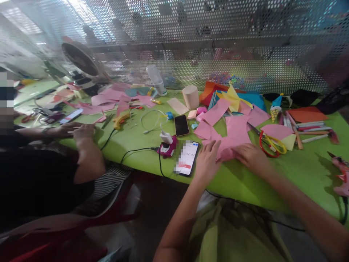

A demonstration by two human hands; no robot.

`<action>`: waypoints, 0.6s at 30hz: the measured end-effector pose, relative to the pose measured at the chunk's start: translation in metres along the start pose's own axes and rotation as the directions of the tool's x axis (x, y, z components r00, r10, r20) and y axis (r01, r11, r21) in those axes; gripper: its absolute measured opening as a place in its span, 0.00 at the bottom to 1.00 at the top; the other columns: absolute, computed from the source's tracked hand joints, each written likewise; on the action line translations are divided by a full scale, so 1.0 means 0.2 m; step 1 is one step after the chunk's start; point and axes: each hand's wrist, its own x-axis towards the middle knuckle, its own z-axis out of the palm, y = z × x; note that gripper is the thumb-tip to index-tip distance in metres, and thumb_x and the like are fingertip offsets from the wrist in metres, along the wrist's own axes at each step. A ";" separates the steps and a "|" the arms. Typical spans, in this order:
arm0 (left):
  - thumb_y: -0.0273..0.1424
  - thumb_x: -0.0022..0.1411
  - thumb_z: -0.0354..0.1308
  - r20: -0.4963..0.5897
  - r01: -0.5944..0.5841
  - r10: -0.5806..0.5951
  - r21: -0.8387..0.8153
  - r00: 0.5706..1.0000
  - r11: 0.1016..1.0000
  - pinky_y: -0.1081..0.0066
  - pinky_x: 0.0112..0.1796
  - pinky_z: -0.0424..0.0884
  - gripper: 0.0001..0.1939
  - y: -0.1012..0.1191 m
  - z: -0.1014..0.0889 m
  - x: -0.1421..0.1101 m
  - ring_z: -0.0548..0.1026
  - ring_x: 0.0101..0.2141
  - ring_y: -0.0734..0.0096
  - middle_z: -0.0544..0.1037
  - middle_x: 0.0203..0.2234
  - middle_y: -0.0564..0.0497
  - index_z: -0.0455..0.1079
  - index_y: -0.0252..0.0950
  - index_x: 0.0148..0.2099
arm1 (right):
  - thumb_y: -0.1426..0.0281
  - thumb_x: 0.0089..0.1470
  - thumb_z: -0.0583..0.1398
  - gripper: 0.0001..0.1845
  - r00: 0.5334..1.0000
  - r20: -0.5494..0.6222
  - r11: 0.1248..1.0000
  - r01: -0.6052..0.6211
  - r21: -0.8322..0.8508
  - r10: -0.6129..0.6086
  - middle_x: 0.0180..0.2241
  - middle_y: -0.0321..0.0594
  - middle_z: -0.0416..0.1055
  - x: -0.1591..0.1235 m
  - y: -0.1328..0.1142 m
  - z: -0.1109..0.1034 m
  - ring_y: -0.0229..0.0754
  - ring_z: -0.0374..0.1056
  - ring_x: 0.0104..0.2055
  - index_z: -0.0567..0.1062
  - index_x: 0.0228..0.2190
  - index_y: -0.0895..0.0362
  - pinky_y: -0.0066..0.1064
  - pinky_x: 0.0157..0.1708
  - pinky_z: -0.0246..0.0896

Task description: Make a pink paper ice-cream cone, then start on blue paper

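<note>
A sheet of pink paper (236, 133) lies on the green table in front of me, its near edge seemingly bent up or folded. My left hand (208, 160) rests on the left part of this edge, fingers stretched out and a little apart. At the right end of the edge, my right hand (252, 158) has its fingers closed on the paper; the fingertips are partly hidden. Scissors (268, 142) with red and yellow handles lie beyond my right hand. A lit phone (187, 158) showing a timer sits just left of my left hand.
More pink pieces (216, 112), a dark phone (181, 125), a purple power socket (167, 147) with cables, and a paper roll (190, 97) are around. Pens (313, 127) and a pink-red glue gun (340, 173) lie right. At left, a co-worker's hands (83, 133) rest on the table.
</note>
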 end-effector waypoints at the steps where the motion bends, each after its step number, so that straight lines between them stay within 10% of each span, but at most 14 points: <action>1: 0.33 0.68 0.62 0.034 0.009 -0.009 0.008 0.999 1.000 0.51 0.64 0.65 0.36 0.00 0.01 -0.06 0.69 0.65 0.50 0.67 0.69 0.40 0.56 0.39 0.73 | 0.68 0.68 0.59 0.15 1.000 -0.001 0.999 0.016 -0.037 -0.016 0.50 0.47 0.82 -0.01 -0.01 -0.01 0.54 0.74 0.52 0.78 0.53 0.55 0.47 0.52 0.66; 8: 0.32 0.71 0.58 0.074 0.013 -0.017 0.049 0.997 0.999 0.51 0.68 0.59 0.35 -0.02 0.09 -0.18 0.62 0.70 0.54 0.64 0.71 0.41 0.53 0.36 0.75 | 0.71 0.68 0.57 0.13 0.999 -0.052 0.992 0.005 -0.125 -0.012 0.38 0.46 0.84 -0.03 -0.03 -0.04 0.53 0.75 0.44 0.83 0.44 0.55 0.44 0.45 0.64; 12: 0.35 0.74 0.55 0.057 0.026 -0.032 0.097 0.998 0.995 0.50 0.67 0.61 0.31 -0.01 0.09 -0.12 0.65 0.68 0.56 0.68 0.69 0.45 0.55 0.40 0.75 | 0.66 0.67 0.60 0.13 0.983 -0.124 0.982 -0.115 0.147 0.134 0.41 0.45 0.85 -0.05 0.02 -0.03 0.54 0.76 0.46 0.85 0.43 0.53 0.44 0.46 0.66; 18: 0.41 0.76 0.50 0.098 -0.009 -0.014 0.224 0.995 0.974 0.46 0.68 0.57 0.25 -0.01 0.10 -0.03 0.61 0.70 0.55 0.63 0.72 0.46 0.64 0.45 0.71 | 0.63 0.57 0.66 0.06 0.852 -0.090 0.719 -0.374 0.585 0.516 0.37 0.41 0.83 -0.06 0.11 -0.05 0.55 0.75 0.44 0.85 0.35 0.49 0.46 0.47 0.66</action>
